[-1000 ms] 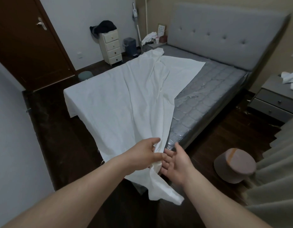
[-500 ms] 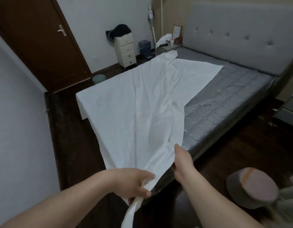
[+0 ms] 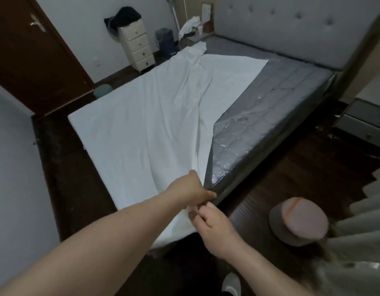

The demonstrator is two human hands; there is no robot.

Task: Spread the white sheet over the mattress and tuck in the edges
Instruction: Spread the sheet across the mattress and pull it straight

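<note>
While the sheet lies only partly spread, these lines run from left to right across the room.

Door: a dark wooden door [image 3: 33, 50] stands shut at far left, beside a pale wall.

Drawers: a small cream chest of drawers [image 3: 137, 48] against the back wall carries a dark bundle of cloth [image 3: 123, 18].

White sheet: the white sheet [image 3: 146, 124] covers the left part of the bed, creased in long folds, with one corner drawn down to the near corner of the bed.

Left hand: the left hand [image 3: 190, 189] curls its fingers round the sheet's edge at that corner.

Right hand: the right hand [image 3: 212, 221], just below and touching the same cloth, pinches it with bent fingers.

Step in hand: it looks like gathering the corner before pulling it across. A person would do well to keep both grips firm, draw the edge to the right evenly, and smooth the folds before tucking.

Mattress: the grey mattress [image 3: 281, 99], in shiny plastic wrap, lies bare on the right, against a padded headboard [image 3: 291, 28].

Floor: dark wood boards [image 3: 302, 167] hold a round stool [image 3: 298, 223]; a grey bedside cabinet [image 3: 366, 122] stands at far right.
</note>
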